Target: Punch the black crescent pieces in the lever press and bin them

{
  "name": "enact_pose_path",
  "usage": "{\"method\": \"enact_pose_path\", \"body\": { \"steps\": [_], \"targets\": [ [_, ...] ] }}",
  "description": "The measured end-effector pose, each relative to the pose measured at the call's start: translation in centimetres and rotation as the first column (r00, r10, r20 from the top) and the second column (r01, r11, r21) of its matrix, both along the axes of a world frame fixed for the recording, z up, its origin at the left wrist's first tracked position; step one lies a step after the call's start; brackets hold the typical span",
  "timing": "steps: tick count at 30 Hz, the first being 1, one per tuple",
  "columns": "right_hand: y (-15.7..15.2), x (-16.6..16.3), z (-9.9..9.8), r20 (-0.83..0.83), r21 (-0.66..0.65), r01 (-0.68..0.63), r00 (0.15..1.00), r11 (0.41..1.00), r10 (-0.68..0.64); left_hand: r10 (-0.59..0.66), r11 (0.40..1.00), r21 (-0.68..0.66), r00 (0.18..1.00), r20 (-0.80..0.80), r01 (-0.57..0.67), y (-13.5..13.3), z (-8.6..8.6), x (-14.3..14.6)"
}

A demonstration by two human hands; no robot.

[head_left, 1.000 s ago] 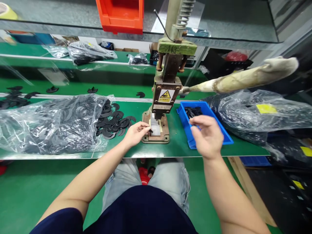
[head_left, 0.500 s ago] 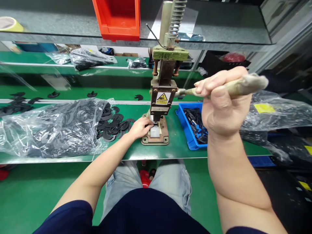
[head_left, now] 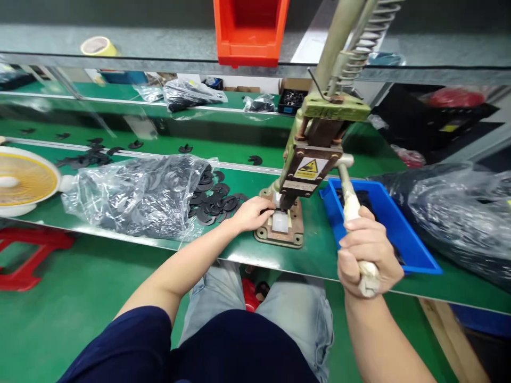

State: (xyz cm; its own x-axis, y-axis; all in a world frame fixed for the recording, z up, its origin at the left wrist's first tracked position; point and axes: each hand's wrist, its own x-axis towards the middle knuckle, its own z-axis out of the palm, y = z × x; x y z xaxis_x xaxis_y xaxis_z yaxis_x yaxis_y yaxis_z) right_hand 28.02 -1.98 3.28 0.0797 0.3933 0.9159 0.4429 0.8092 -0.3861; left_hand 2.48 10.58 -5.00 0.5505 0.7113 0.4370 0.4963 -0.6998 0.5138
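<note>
An arbor press [head_left: 309,159] stands on the bench, with a yellow warning label on its head. My right hand [head_left: 369,252] is wrapped round its cloth-covered lever [head_left: 351,205], which slopes down toward me. My left hand [head_left: 253,214] is closed at the press base [head_left: 296,226], fingertips by a white block [head_left: 280,222] under the ram. They pinch a small black part [head_left: 275,209], mostly hidden by fingers and ram. A pile of flat black crescent-shaped pieces [head_left: 215,202] lies just left of that hand.
A clear plastic bag [head_left: 136,199] of black pieces lies left. A blue bin [head_left: 411,244] with black parts is right, partly behind my hand. More bagged parts [head_left: 459,213] lie beyond. A white fan [head_left: 24,181] stands far left. An orange bin [head_left: 249,50] sits on the shelf above.
My right hand has pulled the lever down from a raised, near-level position. The left hand stays at the press base. The whole view has shifted and tilted.
</note>
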Motion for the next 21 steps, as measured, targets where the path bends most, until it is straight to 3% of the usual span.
{"method": "enact_pose_path", "body": {
  "steps": [5, 9, 16, 21],
  "targets": [
    [-0.1, 0.4, 0.8, 0.038, 0.019, -0.018, 0.999, 1.0, 0.018, 0.301, 0.953, 0.04, 0.921, -0.247, -0.301, 2.0, 1.4, -6.9],
    [-0.6, 0.6, 1.2, 0.146, 0.011, -0.054, 0.988, 0.998, 0.052, 0.322, 0.928, -0.005, 0.81, -0.491, -0.372, 3.8, 1.9, -10.7],
    [-0.5, -0.3, 0.8, 0.026, 0.051, -0.016, 1.0, 0.999, 0.014, 0.231, 0.939, -0.025, 0.682, -0.694, -0.343, 6.0, 1.5, -8.0],
    [-0.5, -0.5, 0.7, 0.017, 0.039, -0.002, 1.0, 0.999, 0.001, 0.198, 0.968, 0.036, 0.673, -0.712, -0.247, 7.4, 1.6, -7.0]
  ]
}}
